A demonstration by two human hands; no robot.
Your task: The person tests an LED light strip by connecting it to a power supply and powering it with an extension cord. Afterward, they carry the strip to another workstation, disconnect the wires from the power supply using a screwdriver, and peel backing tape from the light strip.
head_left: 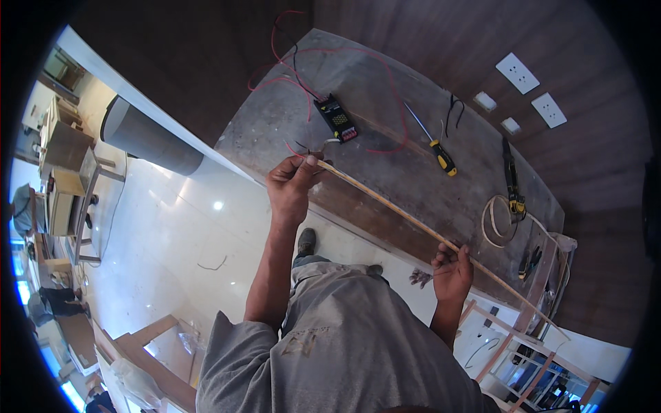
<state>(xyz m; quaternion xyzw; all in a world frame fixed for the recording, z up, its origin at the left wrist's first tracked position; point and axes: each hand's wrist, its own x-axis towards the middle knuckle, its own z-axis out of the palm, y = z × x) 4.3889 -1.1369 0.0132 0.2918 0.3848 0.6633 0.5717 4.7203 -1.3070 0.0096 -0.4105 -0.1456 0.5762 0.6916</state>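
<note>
A long, thin yellowish strip (385, 201), which looks like an LED light strip, stretches between my hands and runs on past the right one. My left hand (289, 182) is closed in a pinch on its left end, where short red and black wires stick out. Further along, my right hand (453, 275) has thumb and fingers closed on the strip. Just beyond my left hand, a black power supply box (336, 118) lies on the grey tabletop (275, 124). Loose red and black wires (296, 58) trail from it.
A yellow-black screwdriver (443, 160) lies on the table, with black wire pieces (452, 113) beyond. At right are a black-yellow tool (511, 175), a pale coil (496, 224) and small pliers (529, 263). The wood-panelled wall carries white sockets (518, 73). A large grey roll (148, 134) rests on the floor.
</note>
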